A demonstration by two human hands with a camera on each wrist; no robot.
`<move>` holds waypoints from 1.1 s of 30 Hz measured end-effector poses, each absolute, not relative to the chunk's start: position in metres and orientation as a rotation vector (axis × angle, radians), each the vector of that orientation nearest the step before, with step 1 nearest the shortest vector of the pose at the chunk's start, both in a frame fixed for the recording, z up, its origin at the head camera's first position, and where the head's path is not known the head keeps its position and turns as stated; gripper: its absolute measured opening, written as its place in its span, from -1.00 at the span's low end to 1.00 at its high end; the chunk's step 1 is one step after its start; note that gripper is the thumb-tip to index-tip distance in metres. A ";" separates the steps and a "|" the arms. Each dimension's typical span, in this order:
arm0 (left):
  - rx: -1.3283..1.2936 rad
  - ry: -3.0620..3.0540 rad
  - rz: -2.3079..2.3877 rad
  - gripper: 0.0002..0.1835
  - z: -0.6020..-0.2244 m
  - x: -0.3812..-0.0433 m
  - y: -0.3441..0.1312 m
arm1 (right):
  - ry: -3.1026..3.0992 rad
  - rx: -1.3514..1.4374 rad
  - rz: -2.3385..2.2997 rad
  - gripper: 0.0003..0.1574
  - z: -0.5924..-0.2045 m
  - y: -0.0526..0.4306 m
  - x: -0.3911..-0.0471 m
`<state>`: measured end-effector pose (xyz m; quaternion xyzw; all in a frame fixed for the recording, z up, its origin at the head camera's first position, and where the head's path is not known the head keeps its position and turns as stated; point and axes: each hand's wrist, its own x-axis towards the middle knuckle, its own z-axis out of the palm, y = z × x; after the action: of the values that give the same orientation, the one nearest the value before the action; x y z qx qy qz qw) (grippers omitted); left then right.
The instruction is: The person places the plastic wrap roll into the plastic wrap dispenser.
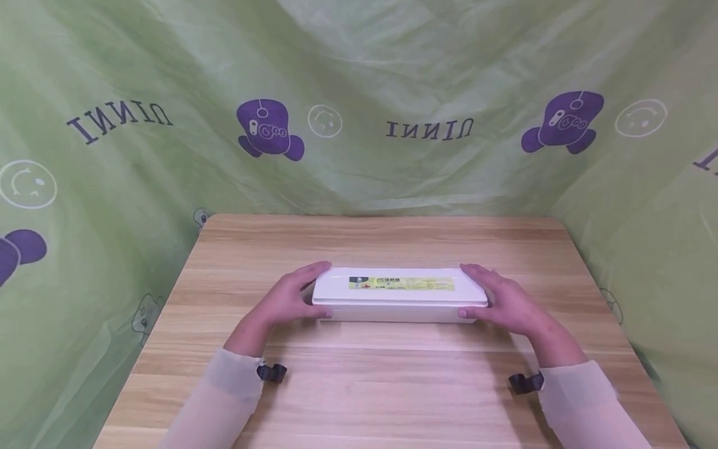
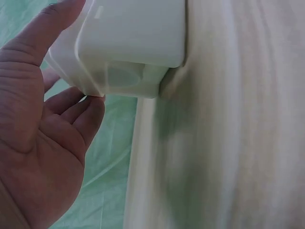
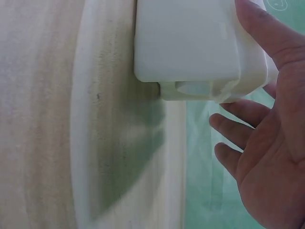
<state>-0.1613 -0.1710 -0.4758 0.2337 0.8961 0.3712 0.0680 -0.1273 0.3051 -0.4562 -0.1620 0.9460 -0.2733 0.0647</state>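
Note:
A long white plastic box [image 1: 392,312] with a lid lies crosswise on the wooden table, a yellow-green label [image 1: 415,284] on its top. My left hand [image 1: 286,296] grips its left end, thumb on the near side and fingers round toward the far side. At the opposite end my right hand [image 1: 510,302] holds it the same way. In the left wrist view, the box [image 2: 133,33] has rounded corners and a recess at its end. The right wrist view shows its other end [image 3: 190,43], with some fingers of that hand clear of it.
The wood-grain table [image 1: 392,386] extends around the box on every side. A green curtain [image 1: 359,181] with purple figures and smiley faces hangs behind the table and along both sides. Small black devices [image 1: 272,373] are strapped at both wrists.

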 end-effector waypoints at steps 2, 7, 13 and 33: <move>0.744 2.691 1.129 0.08 -0.479 -0.160 -0.172 | 2.860 -0.501 -0.835 0.31 -0.458 0.306 -0.126; 0.809 2.716 1.118 0.01 -0.486 -0.158 -0.171 | 2.862 -0.505 -0.863 0.35 -0.463 0.307 -0.123; 0.795 2.767 1.099 -0.03 -0.488 -0.156 -0.170 | 2.906 -0.553 -0.864 0.31 -0.470 0.307 -0.121; 0.758 2.861 1.108 -0.10 -0.492 -0.147 -0.168 | 3.003 -0.653 -0.814 0.24 -0.482 0.300 -0.114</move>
<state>-0.1466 -0.1679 -0.4924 0.2397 0.9053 0.3507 -0.0092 -0.1138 0.3002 -0.4816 -0.2055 0.9444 -0.2559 -0.0188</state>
